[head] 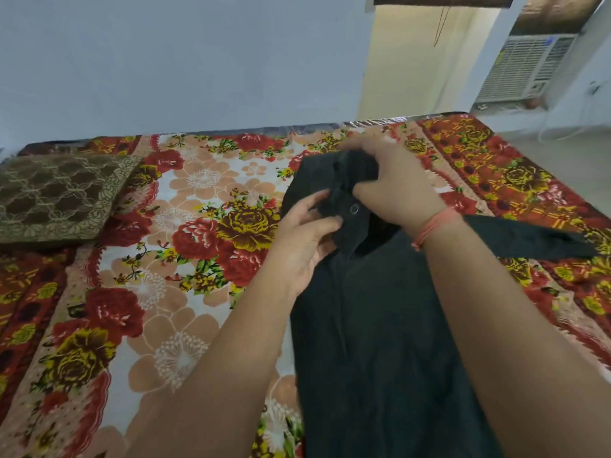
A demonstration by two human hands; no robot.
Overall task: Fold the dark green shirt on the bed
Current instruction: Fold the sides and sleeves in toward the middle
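Lying lengthwise on the floral bed point(185, 193), the dark green shirt point(380, 325) has both hands pinching its bunched collar.

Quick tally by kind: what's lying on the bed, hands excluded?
Dark green shirt: 1
Brown patterned pillow: 1
Floral bedsheet: 1
Total: 3

A dark green cloth shirt point(380, 325) lies on a red, yellow and peach floral bedsheet point(185, 259) beside a brown lace-patterned pillow point(56, 196).
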